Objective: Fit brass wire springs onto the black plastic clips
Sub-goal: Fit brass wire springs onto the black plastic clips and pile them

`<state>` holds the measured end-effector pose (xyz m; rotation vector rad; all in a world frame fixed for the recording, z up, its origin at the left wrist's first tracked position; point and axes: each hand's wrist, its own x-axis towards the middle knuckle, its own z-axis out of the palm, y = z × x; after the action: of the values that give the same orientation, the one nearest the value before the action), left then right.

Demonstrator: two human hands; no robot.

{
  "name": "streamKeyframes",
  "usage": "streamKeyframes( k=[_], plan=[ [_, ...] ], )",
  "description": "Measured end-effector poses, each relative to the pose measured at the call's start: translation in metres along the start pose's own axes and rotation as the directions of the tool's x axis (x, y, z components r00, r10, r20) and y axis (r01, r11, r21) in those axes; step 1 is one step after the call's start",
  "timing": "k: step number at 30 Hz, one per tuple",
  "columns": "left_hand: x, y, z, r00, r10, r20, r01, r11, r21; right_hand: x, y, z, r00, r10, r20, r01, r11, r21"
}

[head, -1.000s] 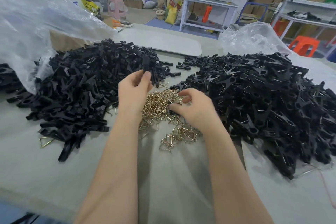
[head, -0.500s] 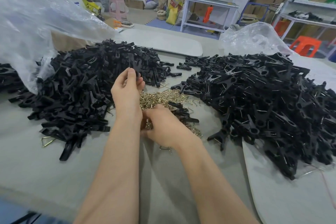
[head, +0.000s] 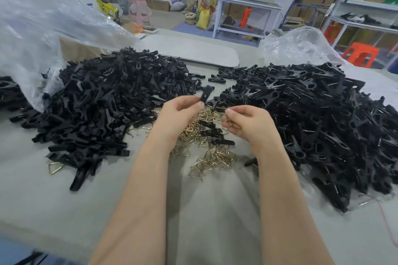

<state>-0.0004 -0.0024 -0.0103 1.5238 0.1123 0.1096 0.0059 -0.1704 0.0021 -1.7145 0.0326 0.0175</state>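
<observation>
From the head view, the grey bench [head: 204,211] carries two big heaps of black clips: the left heap [head: 103,109] spills from under a clear plastic bag [head: 43,28], and the right heap [head: 312,118] lies before a second bag [head: 301,47]. Between the heaps, close to the person, a smaller scatter of brass springs [head: 215,155] lies on the bench, with a few loose clips [head: 212,130] on top of it. Both hands are raised just above this scatter, near each other but apart. The left hand [head: 178,112] pinches one black clip [head: 205,93] by its lower end between thumb and fingertips, so the clip stands nearly upright above the fingers. The right hand [head: 247,122] has its fingers curled in and pinches one thin brass spring [head: 226,116] at the fingertips; the wire is small and mostly hidden. A lone spring [head: 55,166] lies at the near edge of the left heap.
</observation>
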Motion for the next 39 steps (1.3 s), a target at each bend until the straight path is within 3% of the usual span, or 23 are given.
streamKeyframes(
  k=[5, 11, 16, 22, 28, 31, 36, 39],
  plan=[
    [-0.004, 0.001, 0.001, 0.99, 0.052, 0.133, -0.098, 0.927, 0.363, -0.001, 0.0, -0.011, 1.0, -0.009, 0.002, 0.01, 0.968, -0.25],
    [-0.007, -0.005, 0.01, 0.946, 0.073, 0.316, -0.275, 0.698, 0.661, -0.003, -0.002, -0.018, 0.992, 0.128, 0.022, -0.125, 0.986, -0.11],
    [-0.008, -0.004, 0.008, 0.906, 0.072, 0.417, -0.367, 0.624, 0.69, -0.005, -0.004, -0.022, 0.974, 0.22, 0.06, -0.21, 0.967, -0.146],
    [-0.009, -0.003, 0.006, 0.89, 0.078, 0.45, -0.399, 0.611, 0.683, -0.004, -0.002, -0.028, 0.976, 0.198, 0.09, -0.157, 0.928, -0.337],
    [-0.007, -0.004, 0.006, 0.927, 0.138, 0.35, -0.34, 0.704, 0.624, -0.001, -0.002, -0.029, 0.993, 0.107, -0.044, -0.111, 0.99, -0.086],
    [-0.005, -0.004, 0.008, 0.926, 0.191, 0.325, -0.362, 0.693, 0.623, -0.001, -0.003, -0.018, 0.995, 0.095, -0.014, -0.096, 0.995, -0.002],
    [-0.005, -0.005, 0.011, 0.915, 0.222, 0.336, -0.391, 0.691, 0.609, 0.004, 0.003, -0.007, 0.995, 0.02, -0.1, -0.038, 0.983, -0.182],
    [-0.005, -0.005, 0.012, 0.918, 0.228, 0.324, -0.385, 0.706, 0.595, 0.005, 0.005, -0.009, 0.994, -0.005, -0.107, -0.017, 0.979, -0.205]
  ],
)
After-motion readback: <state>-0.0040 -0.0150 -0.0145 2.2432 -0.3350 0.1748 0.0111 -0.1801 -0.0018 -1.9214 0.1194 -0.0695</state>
